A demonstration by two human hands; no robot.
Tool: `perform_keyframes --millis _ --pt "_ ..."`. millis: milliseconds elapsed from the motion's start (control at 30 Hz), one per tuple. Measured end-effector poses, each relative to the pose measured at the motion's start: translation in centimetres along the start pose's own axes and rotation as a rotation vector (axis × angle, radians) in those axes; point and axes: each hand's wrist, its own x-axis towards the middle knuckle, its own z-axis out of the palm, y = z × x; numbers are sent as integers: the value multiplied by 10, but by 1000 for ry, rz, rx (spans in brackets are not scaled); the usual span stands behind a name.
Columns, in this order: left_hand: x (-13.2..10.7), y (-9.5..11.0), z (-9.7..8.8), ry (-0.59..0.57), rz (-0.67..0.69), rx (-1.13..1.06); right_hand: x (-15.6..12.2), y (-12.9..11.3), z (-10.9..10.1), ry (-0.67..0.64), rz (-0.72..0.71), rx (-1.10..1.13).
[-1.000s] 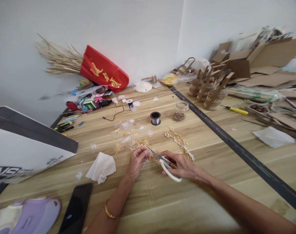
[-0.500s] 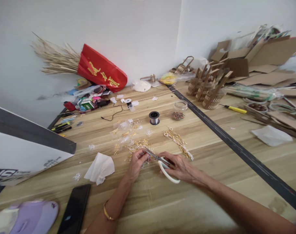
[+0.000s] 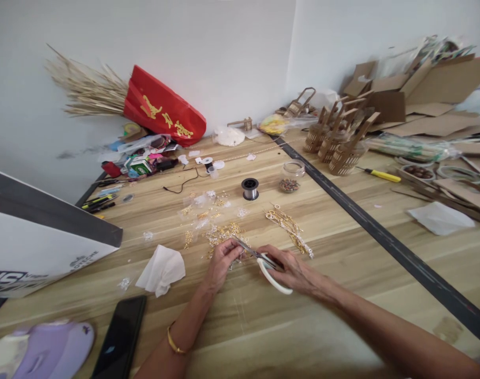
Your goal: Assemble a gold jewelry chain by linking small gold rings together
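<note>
White-handled scissors [image 3: 275,278] are in my right hand [image 3: 293,269], its fingers wrapped round the handles. The blades point left and reach the fingertips of my left hand [image 3: 224,259]. Those left fingers are pinched together at the blade tips; whatever lies between them is too small to make out. Just beyond my left hand spreads a pile of small gold and silver beads or findings [image 3: 224,234]. To the right of the pile lie several gold and silver chain strands [image 3: 289,229] with rings at one end. A spool of clear thread or wire [image 3: 250,189] stands behind.
A glass jar of small coloured beads [image 3: 290,178] stands near the dark strip [image 3: 354,217] crossing the table. Small bamboo baskets [image 3: 345,157] and cardboard boxes [image 3: 437,89] crowd the right. On the left are a phone [image 3: 120,337], a tissue [image 3: 162,270] and a white box [image 3: 46,252].
The camera view has shifted very slightly. My hands and the scissors keep nearly the same pose, with the blades still at my left fingertips.
</note>
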Motion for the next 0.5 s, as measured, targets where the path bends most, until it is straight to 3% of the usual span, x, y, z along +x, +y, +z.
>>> perform_keyframes --millis 267,500 --pt "-1 0 0 17 -10 -23 1 2 -2 8 13 35" --pt "3 7 -2 131 -73 -270 3 4 -8 64 99 14"
